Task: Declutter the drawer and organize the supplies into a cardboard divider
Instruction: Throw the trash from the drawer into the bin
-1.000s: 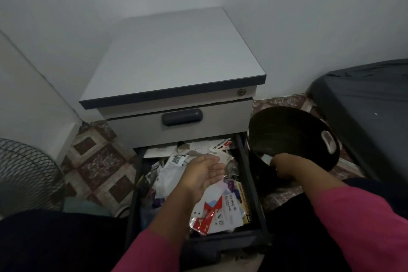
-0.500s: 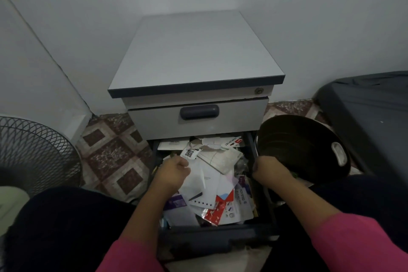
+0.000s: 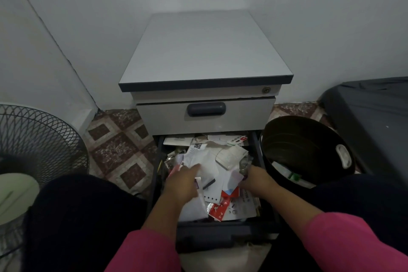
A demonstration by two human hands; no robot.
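The lower drawer (image 3: 220, 226) of the grey cabinet is pulled out. It is heaped with loose papers (image 3: 207, 161), white envelopes and red-and-white packets (image 3: 223, 205). My left hand (image 3: 183, 181) lies on the white papers at the left of the heap, fingers stretched forward. My right hand (image 3: 257, 180) is at the right side of the heap, knuckles up, its fingers curled down round the edge of a pale sheet with the fingertips hidden. No cardboard divider is in view.
A black bin (image 3: 309, 130) with some scraps inside stands on the floor right of the drawer. The closed upper drawer (image 3: 206, 109) sits above. A wire fan guard (image 3: 37, 139) is at the left, a dark mattress (image 3: 375, 117) at the right. My knees flank the drawer.
My right hand has come from the bin's rim into the right side of the drawer. My left hand has uncurled from a fist and now lies flat on the papers.
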